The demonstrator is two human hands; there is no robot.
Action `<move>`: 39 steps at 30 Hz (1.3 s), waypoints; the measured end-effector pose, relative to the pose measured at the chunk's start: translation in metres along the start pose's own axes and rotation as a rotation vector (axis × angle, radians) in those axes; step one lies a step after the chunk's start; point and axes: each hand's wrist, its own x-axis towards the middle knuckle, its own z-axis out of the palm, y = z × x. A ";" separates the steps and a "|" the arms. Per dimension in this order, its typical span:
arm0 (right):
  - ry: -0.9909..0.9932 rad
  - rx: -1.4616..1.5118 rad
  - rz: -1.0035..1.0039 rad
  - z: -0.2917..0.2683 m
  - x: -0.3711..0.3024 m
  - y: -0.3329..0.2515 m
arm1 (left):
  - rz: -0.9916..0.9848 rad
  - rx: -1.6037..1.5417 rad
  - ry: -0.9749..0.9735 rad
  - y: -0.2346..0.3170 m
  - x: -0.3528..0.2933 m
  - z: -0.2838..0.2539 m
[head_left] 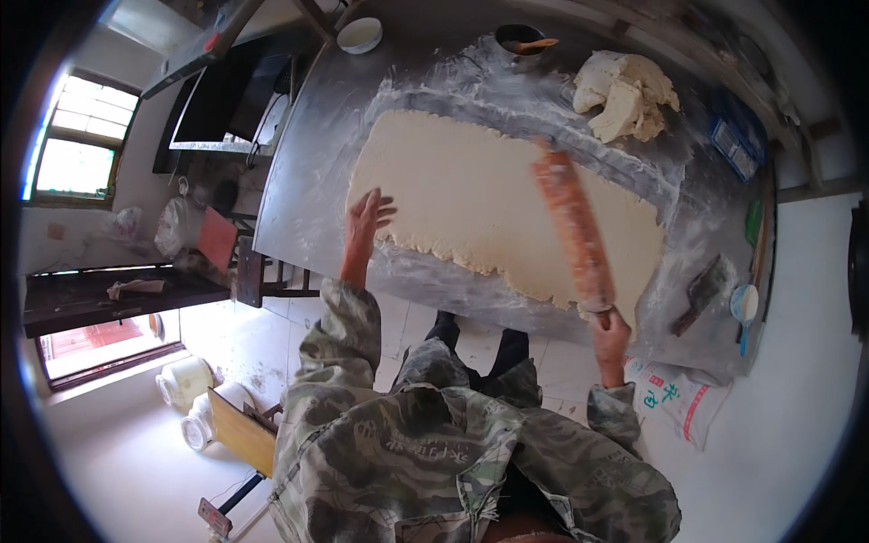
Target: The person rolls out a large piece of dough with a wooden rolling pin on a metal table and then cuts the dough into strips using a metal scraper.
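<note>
A wide flat sheet of pale dough (453, 190) lies across the floured metal table (299, 190). At the sheet's left end, my left hand (367, 217) has its fingers spread at the dough's edge and holds nothing. My right hand (610, 330) is closed round the near handle of a wooden rolling pin (575, 231). The pin is slightly blurred and points away from me across the right part of the sheet; whether it touches the dough I cannot tell. Beyond the sheet, at the far right, sits a lumpy mound of dough (625, 95).
A white bowl (359, 35) stands at the far left, a dark bowl (523, 43) with a wooden-handled utensil at the back. On the right are a blue package (735, 145), a dough scraper (704, 291) and a white scoop (744, 305). A printed sack (674, 398) lies below the table.
</note>
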 end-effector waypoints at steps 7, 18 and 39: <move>-0.216 0.076 -0.466 0.135 -0.009 -0.139 | 0.046 0.196 -0.171 0.036 0.062 -0.053; -0.338 -0.270 -0.446 0.268 0.041 -0.120 | 0.485 1.142 0.230 -0.089 0.165 -0.149; -0.148 -0.394 -0.416 0.277 0.048 -0.124 | 0.535 1.281 0.239 -0.103 0.177 -0.146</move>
